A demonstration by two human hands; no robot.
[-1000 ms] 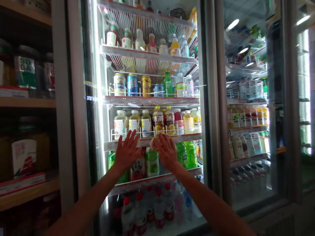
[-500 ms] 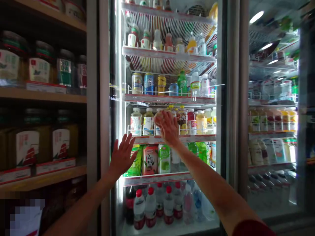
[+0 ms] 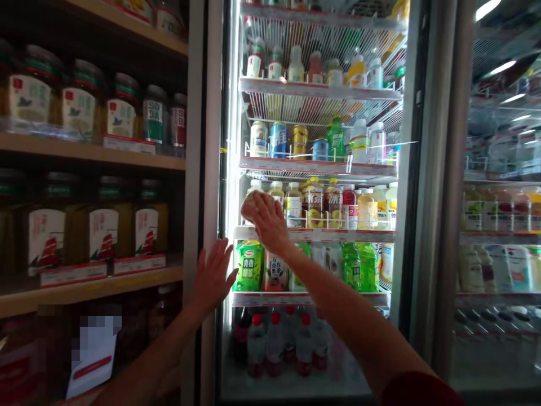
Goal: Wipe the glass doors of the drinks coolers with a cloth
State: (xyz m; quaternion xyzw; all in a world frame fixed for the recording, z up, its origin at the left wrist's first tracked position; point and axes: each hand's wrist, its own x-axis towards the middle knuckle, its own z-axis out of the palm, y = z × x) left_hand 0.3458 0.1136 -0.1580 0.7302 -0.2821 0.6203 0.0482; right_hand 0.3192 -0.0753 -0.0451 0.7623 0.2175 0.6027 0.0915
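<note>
My right hand point(image 3: 269, 221) presses a crumpled pale pinkish cloth point(image 3: 250, 206) against the glass door point(image 3: 296, 349) of a lit drinks cooler, near the glass's left side. Its fingers lie over the cloth and cover part of it. Behind that hand, through the glass, stand tea bottles point(image 3: 293, 204) on a wire-railed shelf. Lower and to the left, my left hand point(image 3: 213, 276) is spread with its fingers apart, at the door's metal frame and the glass edge. Nothing is in it. A green drink bottle point(image 3: 248, 268) shows beside its fingertips, behind the glass.
Wooden shelves point(image 3: 139, 162) with rows of jars and large bottles stand on the left. A second cooler door point(image 3: 502, 338) is on the right, past a metal post point(image 3: 450, 169). A white card with a blurred patch point(image 3: 95, 355) is at lower left.
My right hand has swept the cloth leftward across the glass, from lower middle to the left side. My left hand has shifted left onto the door frame. The view has turned left.
</note>
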